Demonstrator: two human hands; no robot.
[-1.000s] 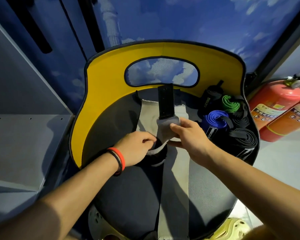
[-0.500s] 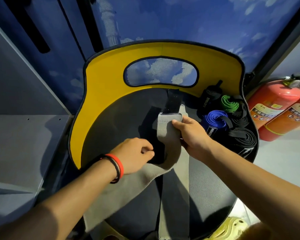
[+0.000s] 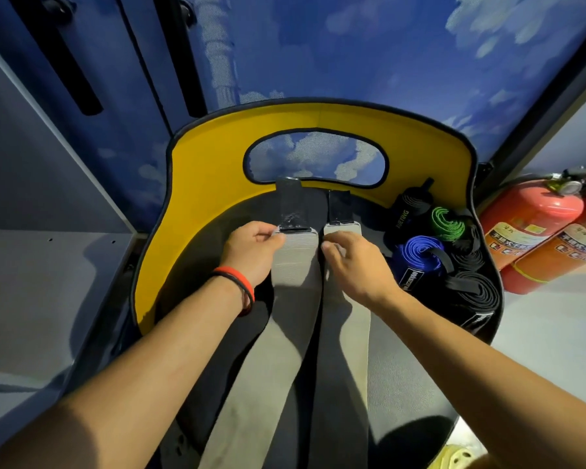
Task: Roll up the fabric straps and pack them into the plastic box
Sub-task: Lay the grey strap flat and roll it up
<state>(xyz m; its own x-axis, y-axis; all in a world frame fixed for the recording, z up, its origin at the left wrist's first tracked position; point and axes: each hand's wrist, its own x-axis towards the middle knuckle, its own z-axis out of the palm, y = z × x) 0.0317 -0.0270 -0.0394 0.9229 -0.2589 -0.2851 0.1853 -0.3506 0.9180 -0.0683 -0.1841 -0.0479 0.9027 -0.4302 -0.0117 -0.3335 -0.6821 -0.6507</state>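
**Two grey straps laid flat, a hand on the top of each**

At the bottom right of the frame I see the toe of a yellow shoe [image 3: 454, 456]. Both forearms reach up from the lower corners over a black seat [image 3: 403, 374]. Two long grey straps lie on it side by side, running from the bottom edge up to mid-frame: the left grey strap [image 3: 285, 319] and the right grey strap [image 3: 347, 333], with a narrow dark gap between them.

The left hand [image 3: 251, 255], with a red and black wristband [image 3: 241, 286] on its wrist, has its fingers [image 3: 268, 233] pinching the upper left corner of the left grey strap. The right hand [image 3: 356, 262] has its fingers [image 3: 340, 236] curled down onto the top of the right grey strap, thumb at its inner edge.

Beyond each hand a black fastening tab continues the strap: the left tab [image 3: 291, 208] and the right tab [image 3: 339, 206].

At the right of the seat I count rolled straps packed close together: a blue roll [image 3: 418, 255], a green roll [image 3: 447, 225], a lettered black roll [image 3: 408, 211] and more black rolls [image 3: 472, 292].

A yellow backrest [image 3: 203, 184] curves behind the seat. Red fire extinguishers [image 3: 535, 218] lie at the right edge, and a blue cloud-printed wall [image 3: 352, 45] fills the top.
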